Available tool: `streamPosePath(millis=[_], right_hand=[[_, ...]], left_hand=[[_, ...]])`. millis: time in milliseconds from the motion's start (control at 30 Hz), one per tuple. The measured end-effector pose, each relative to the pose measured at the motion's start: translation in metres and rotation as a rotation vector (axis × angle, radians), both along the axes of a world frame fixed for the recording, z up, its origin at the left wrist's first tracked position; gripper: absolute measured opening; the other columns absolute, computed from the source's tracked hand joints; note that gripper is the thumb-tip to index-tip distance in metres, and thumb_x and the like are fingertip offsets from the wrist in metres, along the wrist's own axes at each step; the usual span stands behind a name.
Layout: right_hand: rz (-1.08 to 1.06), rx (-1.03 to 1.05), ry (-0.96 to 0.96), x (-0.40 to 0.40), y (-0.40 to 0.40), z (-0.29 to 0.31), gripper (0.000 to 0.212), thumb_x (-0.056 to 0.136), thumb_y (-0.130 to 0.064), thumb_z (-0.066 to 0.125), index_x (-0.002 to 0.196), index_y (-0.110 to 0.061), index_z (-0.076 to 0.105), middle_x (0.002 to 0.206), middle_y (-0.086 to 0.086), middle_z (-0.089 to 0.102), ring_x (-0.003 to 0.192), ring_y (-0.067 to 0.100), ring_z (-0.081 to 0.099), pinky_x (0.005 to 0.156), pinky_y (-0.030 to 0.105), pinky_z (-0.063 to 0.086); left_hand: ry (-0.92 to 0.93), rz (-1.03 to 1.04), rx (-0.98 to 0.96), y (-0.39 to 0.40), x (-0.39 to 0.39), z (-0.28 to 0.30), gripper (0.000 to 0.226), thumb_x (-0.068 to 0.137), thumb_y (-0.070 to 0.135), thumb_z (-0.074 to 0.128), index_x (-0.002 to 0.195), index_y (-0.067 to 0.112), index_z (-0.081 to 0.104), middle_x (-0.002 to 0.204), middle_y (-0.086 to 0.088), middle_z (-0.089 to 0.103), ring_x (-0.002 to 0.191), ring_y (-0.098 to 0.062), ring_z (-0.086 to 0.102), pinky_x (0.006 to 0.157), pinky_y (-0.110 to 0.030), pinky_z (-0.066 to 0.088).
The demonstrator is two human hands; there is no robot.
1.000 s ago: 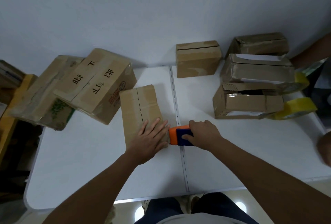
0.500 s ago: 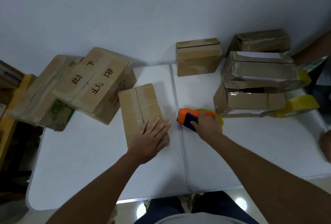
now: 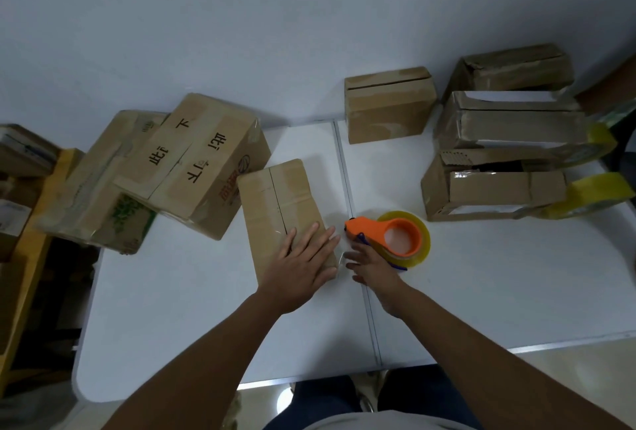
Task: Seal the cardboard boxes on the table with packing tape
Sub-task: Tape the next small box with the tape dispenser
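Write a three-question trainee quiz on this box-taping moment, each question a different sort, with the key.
1. True or false: the left hand lies flat on the small box.
2. The tape dispenser lies: A) on the small box, B) on the table right of the box, C) in the right hand.
3. Fill in: the dispenser's frame is ____ in colour.

Key: 1 true. 2 B; the right hand's fingers are straight beside the dispenser, gripping nothing. 3 orange.

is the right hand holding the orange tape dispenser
No, the right hand lies open with straight fingers beside the orange plastic tape dispenser, which rests on the white folding table.
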State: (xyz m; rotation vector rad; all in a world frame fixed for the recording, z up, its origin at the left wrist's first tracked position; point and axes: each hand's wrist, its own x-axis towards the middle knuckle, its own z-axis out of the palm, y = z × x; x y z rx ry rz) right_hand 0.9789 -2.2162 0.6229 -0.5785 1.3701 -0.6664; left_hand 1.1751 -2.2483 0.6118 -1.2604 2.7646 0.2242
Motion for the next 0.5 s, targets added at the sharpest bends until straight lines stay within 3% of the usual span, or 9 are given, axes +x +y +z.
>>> streamPosePath(millis=[67,200,300,500], right_hand=[[-0.015,0.043,-0.022,-0.002,0.001,0.002,0.031,0.096,-0.007,0.053,0.125,-0.018,0.052,0.117,0.001,0.065,0.112,0.017,0.059,0.1,0.037,0.046],[-0.031,-0.024,0.051,-0.007,0.007,0.005,0.014,0.096,-0.016,0.059,0.107,-0.009,0.064,0.1,0.007,0.066,0.094,0.015,0.062,0.091,0.033,0.05],[-0.047,-0.042,0.103,-0.01,0.012,0.001,0.015,0.094,-0.016,0.063,0.099,-0.003,0.065,0.091,0.007,0.063,0.084,0.014,0.061,0.08,0.026,0.051],[-0.026,-0.084,0.157,-0.009,0.013,0.007,0.01,0.096,-0.014,0.057,0.09,-0.006,0.062,0.095,0.01,0.065,0.089,0.017,0.065,0.078,0.029,0.052]], left_hand=[[0.002,-0.001,-0.007,0.0,0.0,0.001,0.062,0.105,0.056,0.014,0.157,0.024,0.023,0.165,0.006,0.019,0.153,-0.018,0.007,0.12,-0.049,0.01],[0.002,0.003,0.0,0.0,0.001,0.001,0.061,0.105,0.057,0.017,0.157,0.025,0.023,0.165,0.007,0.019,0.153,-0.017,0.007,0.12,-0.048,0.011],[0.001,0.003,0.009,0.0,0.001,0.0,0.062,0.105,0.058,0.014,0.157,0.025,0.022,0.165,0.008,0.017,0.153,-0.017,0.005,0.12,-0.049,0.01],[0.024,-0.015,0.027,-0.001,0.003,0.001,0.061,0.105,0.056,0.014,0.158,0.026,0.018,0.165,0.008,0.013,0.153,-0.015,0.001,0.12,-0.048,0.006]])
